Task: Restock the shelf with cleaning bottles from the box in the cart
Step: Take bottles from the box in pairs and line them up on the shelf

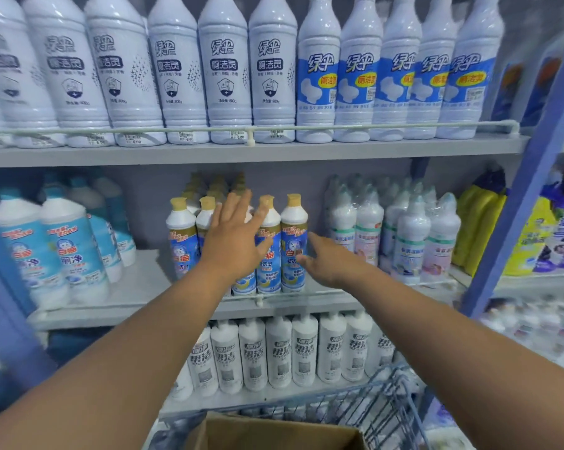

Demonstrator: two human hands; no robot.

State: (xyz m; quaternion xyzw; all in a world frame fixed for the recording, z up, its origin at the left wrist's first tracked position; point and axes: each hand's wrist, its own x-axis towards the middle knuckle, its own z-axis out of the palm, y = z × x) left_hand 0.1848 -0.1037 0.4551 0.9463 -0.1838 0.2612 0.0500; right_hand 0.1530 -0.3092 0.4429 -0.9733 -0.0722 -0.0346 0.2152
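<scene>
Closest to the camera, down at 6 o'clock, there's the cardboard box (274,431) sitting in the wire cart (388,397). Its flap is up, so I can't tell what's left inside. Makes sense it's parked right under the arms, since that's where the stock comes from.

Further out, both arms reach to the middle shelf (137,287). The left hand (235,241) is spread flat, fingers straight, laid over the front of the yellow-capped bottles (269,245), roughly dead centre of the view. I'd guess it's steadying or nudging the row back so the fronts line up; it isn't gripping anything. The right hand (323,258) sits just at 3 o'clock of that, fingers loose and extended, fingertips touching or nearly touching the side of the rightmost bottle (293,241) in the row. Neither hand holds a bottle.

So the task's bottles are standing upright behind the shelf's front rail, directly under and between the hands, packed tight several rows deep.

Off at 9 o'clock there's a bare stretch of shelf before the light-blue bottles (69,251). At 3 o'clock, shrink-wrapped white bottles (407,235). Farthest up, at 12 o'clock, the top shelf is full of tall white bottles (225,69).
</scene>
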